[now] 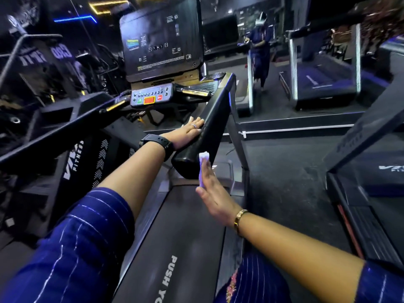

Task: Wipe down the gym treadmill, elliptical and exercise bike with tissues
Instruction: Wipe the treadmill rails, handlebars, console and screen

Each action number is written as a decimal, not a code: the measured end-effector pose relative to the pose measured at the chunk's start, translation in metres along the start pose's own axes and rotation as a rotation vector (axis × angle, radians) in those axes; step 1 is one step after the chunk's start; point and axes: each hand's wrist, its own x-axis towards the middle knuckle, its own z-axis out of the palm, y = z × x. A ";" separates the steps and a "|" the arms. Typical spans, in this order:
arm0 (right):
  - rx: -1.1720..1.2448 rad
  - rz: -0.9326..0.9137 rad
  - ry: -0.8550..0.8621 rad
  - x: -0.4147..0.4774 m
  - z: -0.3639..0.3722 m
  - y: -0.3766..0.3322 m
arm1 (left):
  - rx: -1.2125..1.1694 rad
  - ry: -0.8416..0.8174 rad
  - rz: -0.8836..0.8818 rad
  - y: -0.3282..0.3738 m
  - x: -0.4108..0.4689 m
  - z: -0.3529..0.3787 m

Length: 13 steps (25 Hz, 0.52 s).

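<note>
**Treadmill handrail under the tissue, 2 machines to go**

The step in hand looks like the treadmill [237, 132], the 1st of 3 machines. The right hand [213, 189] has its fingers straight and together, pressing a folded white tissue [203, 162] flat against the near end of the black handrail [209, 127]. The tissue sits under the fingertips, touching the rail's rounded end cap. Just ahead and to the left of it, the left hand [190, 133] lies flat along the inner face of the same rail, fingers extended, gripping nothing, apparently bracing.

The next move probably calls for sliding the tissue forward along the rail, away from the body. The left hand would need to lift or shift first, since it covers the stretch beyond the tissue. Firm flat pressure should keep the thin tissue from bunching.

The rail is smooth, glossy and sloped upward, so it should wipe easily. Beyond the left hand stand the button panel [150, 96] and the dark console [161, 40]; below both hands runs the belt [185, 232]. To the right of the right hand, well apart, sits a second treadmill [360, 171]. The room is dim, with a mirror [306, 62] ahead. I cannot pick out the elliptical or bike.
</note>
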 end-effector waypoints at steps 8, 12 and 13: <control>-0.135 -0.151 0.009 -0.007 -0.003 0.015 | 0.055 -0.007 0.022 0.000 0.006 -0.002; -0.016 0.006 0.037 0.028 -0.014 0.047 | 0.029 -0.021 0.040 -0.007 0.006 -0.001; 0.056 0.016 0.063 0.041 -0.016 0.042 | 0.036 -0.017 0.047 -0.010 0.006 -0.001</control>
